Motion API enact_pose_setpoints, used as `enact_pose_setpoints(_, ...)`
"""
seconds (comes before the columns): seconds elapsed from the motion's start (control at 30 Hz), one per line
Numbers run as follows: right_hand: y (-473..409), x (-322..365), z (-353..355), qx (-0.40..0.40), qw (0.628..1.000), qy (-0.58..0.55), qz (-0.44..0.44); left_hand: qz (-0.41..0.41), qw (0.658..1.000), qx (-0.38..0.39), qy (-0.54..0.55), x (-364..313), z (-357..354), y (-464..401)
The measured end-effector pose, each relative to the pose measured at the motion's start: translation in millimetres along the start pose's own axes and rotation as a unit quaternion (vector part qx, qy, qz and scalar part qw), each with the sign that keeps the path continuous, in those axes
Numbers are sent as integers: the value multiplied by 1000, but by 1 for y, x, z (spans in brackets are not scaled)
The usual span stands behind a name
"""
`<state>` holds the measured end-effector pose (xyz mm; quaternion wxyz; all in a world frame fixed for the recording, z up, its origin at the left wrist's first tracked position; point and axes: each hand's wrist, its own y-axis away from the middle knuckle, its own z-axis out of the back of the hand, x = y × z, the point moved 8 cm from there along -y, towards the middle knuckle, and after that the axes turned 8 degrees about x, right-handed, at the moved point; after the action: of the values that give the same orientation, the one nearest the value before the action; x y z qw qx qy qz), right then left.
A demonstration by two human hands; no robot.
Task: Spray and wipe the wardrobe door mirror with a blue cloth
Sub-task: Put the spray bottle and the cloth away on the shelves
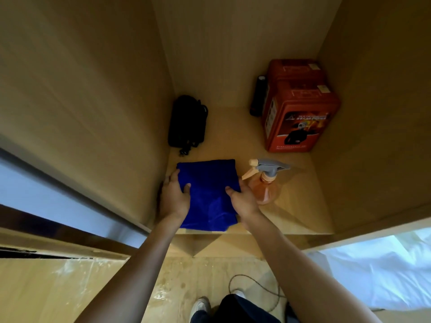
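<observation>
Gripping the folded blue cloth (pixel 207 194) by both side edges, left hand (pixel 173 197) and right hand (pixel 242 199) should lift it level, clear of the spray bottle (pixel 264 183) beside it.

Dim warm light, soft blur, wide-angle bending at edges, bright right corner

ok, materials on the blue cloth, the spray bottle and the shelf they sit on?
Blue cloth: looks like microfibre or plush fabric, matte with a soft nap and limp folds.
Spray bottle: translucent orange plastic body that light passes through, with an opaque grey trigger head and cream nozzle.
Shelf: light wood-look panel, probably laminate, smooth with a faint sheen; real wood can't be ruled out.
</observation>
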<state>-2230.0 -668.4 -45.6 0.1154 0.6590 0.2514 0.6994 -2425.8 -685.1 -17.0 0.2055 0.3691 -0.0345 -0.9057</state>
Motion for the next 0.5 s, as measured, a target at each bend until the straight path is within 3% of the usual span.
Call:
enact_pose_setpoints(0.17, 11, 2, 4, -17, 999, 37, 17, -1, 998, 0, -70, 1, -2, 9)
enact_pose_setpoints(0.5, 64, -16, 50, -139, 986, 60, 75, -134, 983, 83, 99, -49, -44, 55)
